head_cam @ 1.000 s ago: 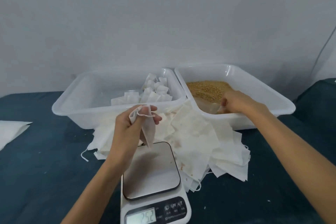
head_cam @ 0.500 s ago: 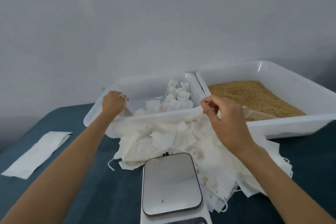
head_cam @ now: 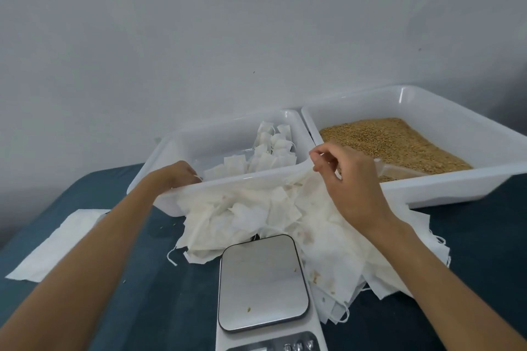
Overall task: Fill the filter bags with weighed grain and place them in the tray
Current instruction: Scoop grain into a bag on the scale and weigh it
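Two white trays stand side by side at the back. The left tray (head_cam: 159,157) holds several filled filter bags (head_cam: 275,151). The right tray (head_cam: 427,191) holds brown grain (head_cam: 393,142). A pile of empty filter bags (head_cam: 256,214) lies in front of both, behind the scale (head_cam: 262,279), whose steel plate carries only a few grains. My left hand (head_cam: 175,175) reaches over the left tray's front rim, its fingertips down inside beside a bag; what they hold is hidden. My right hand (head_cam: 350,179) pinches the top edge of an empty bag (head_cam: 308,179) lifted from the pile.
A flat white sheet (head_cam: 57,242) lies on the dark blue cloth (head_cam: 148,279) at the left. A grey wall rises right behind the trays. The scale's display is cut off at the bottom edge of view.
My left hand carried its filter bag from above the scale into the left tray. My right hand left the grain tray and took hold of an empty bag. The camera view shifted left.
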